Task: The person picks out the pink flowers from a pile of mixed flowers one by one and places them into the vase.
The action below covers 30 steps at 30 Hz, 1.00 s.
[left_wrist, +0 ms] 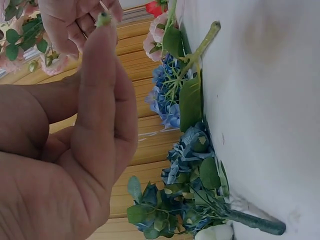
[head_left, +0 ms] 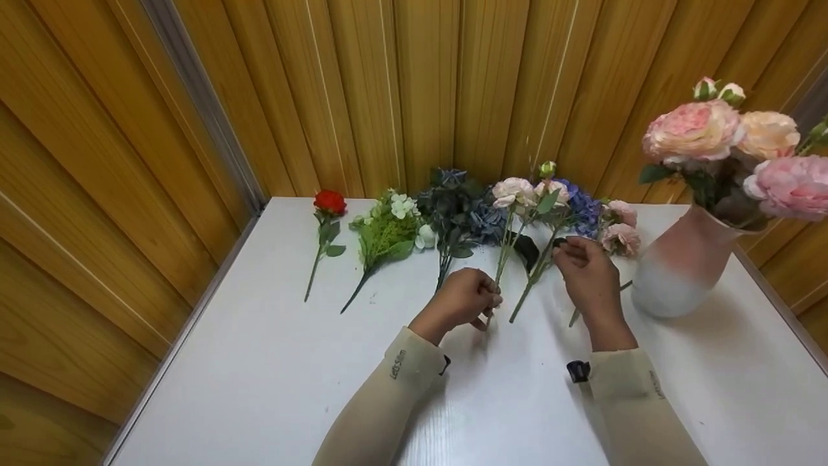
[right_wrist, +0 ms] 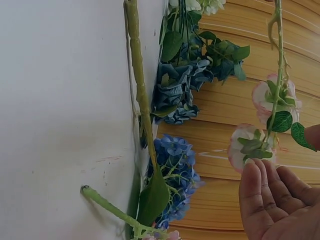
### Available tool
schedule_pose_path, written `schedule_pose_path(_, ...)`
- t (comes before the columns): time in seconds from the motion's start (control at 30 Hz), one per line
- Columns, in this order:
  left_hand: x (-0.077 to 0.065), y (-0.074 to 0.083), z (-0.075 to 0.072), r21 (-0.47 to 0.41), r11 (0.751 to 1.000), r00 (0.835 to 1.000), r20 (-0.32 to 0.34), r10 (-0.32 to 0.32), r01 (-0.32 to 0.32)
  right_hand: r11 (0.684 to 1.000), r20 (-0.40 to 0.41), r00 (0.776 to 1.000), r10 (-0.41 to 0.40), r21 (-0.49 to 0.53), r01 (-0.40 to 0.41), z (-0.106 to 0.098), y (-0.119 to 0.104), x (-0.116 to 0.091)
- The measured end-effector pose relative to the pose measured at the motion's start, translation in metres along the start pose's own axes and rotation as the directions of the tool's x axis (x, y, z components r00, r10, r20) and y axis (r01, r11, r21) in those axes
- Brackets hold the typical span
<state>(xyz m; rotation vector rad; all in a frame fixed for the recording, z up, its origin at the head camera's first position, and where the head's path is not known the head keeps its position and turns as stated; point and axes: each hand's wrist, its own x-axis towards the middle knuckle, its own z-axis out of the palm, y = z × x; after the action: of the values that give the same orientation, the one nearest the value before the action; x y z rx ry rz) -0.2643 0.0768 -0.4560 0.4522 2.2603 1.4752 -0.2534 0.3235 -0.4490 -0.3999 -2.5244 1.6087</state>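
Observation:
My left hand [head_left: 462,298] pinches the thin stem of a pale pink flower spray [head_left: 514,193], its blooms raised toward the back of the table. In the left wrist view, a green bit of stem [left_wrist: 103,20] shows at the fingertips. My right hand [head_left: 590,278] is right of the spray with fingers loosely bent. In the right wrist view, its fingertips [right_wrist: 255,167] are right at the lower bloom, with the thumb apart near a green leaf [right_wrist: 298,135]. A blue hydrangea [right_wrist: 172,172] with a thick stem lies below on the table.
A pink-and-white vase [head_left: 679,265] of large pink blooms stands at the right. Along the back of the white table [head_left: 259,375] lie a red rose [head_left: 330,202], a green-and-white bunch [head_left: 388,236], dark blue flowers [head_left: 449,207] and small pink flowers [head_left: 621,238]. Wood-panelled walls [head_left: 427,84] border it.

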Motion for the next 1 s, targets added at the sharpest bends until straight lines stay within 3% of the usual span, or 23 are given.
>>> schedule_pose_path(0.5, -0.011, 0.008, -0.002, 0.036, 0.997, 0.998, -0.027, 0.064, -0.063, 0.995, -0.014, 0.998, -0.06, 0.083, 0.061, 0.006, -0.007, -0.005)
schedule_pose_path(0.8, -0.013, 0.014, 0.0, 0.025, 0.996, 0.996, -0.042, 0.081, -0.08, 0.99, 0.024, 0.996, -0.084, 0.116, 0.081, 0.006, -0.017, -0.011)
schedule_pose_path(1.0, -0.013, 0.014, 0.003, 0.045, 0.995, 0.995, -0.041, 0.091, -0.089, 0.981, 0.02, 0.989, -0.149, 0.129, 0.145, 0.006, -0.026, -0.017)
